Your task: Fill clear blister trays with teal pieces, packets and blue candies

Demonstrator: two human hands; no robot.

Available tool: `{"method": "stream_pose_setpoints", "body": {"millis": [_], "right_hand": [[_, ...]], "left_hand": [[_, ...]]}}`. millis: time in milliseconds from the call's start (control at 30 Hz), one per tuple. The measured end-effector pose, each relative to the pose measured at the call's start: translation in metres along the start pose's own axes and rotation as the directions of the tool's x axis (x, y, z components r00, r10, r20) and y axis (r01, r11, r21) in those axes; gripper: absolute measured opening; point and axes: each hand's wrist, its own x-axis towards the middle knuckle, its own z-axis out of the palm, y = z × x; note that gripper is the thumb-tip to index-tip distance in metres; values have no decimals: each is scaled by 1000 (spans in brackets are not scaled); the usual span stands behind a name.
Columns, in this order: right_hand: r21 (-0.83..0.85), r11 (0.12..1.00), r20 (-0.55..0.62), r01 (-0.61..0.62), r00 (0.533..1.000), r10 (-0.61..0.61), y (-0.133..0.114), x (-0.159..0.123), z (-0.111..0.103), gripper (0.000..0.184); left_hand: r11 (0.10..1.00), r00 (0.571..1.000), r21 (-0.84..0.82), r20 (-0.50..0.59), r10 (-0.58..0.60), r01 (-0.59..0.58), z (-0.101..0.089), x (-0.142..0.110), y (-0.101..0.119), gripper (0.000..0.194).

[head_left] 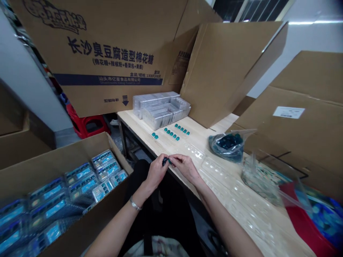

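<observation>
Two hands come together above the near edge of the desk: the left hand and right hand pinch a small teal piece, apparently for fine control. Farther along the desk, teal pieces stand in neat rows, seemingly for easy reach, with a bag beyond them and clear trays at the far end.

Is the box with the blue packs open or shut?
Open. Nothing covers the top of the cardboard box, so the blue packs inside it show plainly.
</observation>
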Motion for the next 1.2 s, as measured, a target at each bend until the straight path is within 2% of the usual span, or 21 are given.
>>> {"method": "stream_pose_setpoints", "body": {"millis": [67, 133, 233, 333, 433, 567, 667, 833, 933, 1067, 1200], "right_hand": [[52, 999, 38, -11, 999, 9, -1, 11, -3, 23], [67, 997, 1, 22, 1000, -23, 0, 27, -3, 22], [-42, 983, -110, 181, 977, -185, 9, 59, 1, 17], [-219, 928, -142, 302, 931, -336, 23, 95, 12, 14], [-341, 869, -78, 358, 911, -405, 36, 125, 25, 13], [-416, 802, 49, 429, 891, -451, 43, 142, 35, 13], [-448, 775, 97, 446, 886, -454, 44, 144, 39, 14], [-563, 761, 45, 324, 931, -363, 46, 145, 49, 16], [-592, 757, 35, 276, 947, -318, 44, 148, 52, 16], [-584, 751, 107, 308, 946, -306, 34, 146, 48, 15], [-473, 777, 132, 415, 906, -403, 14, 124, 40, 17]], "left_hand": [[998, 998, -45, -40, -47, 45, -3, 5, -1, 11], [987, 990, -120, -79, -119, 109, -7, 8, -5, 13], [924, 953, -288, -94, -289, 252, -14, 10, -15, 23], [781, 878, -453, 7, -479, 430, -19, 5, -23, 33], [654, 816, -532, 132, -563, 537, -24, 0, -28, 39], [508, 800, -671, 221, -558, 540, -32, -1, -30, 38], [328, 806, -798, 302, -509, 506, -37, 3, -32, 34], [-21, 772, -873, 441, -458, 487, -41, 9, -38, 30], [-163, 753, -858, 507, -420, 487, -42, 12, -39, 25], [-241, 758, -859, 511, -405, 451, -43, 17, -35, 21], [-211, 757, -879, 475, -449, 427, -40, 19, -31, 24]]}}
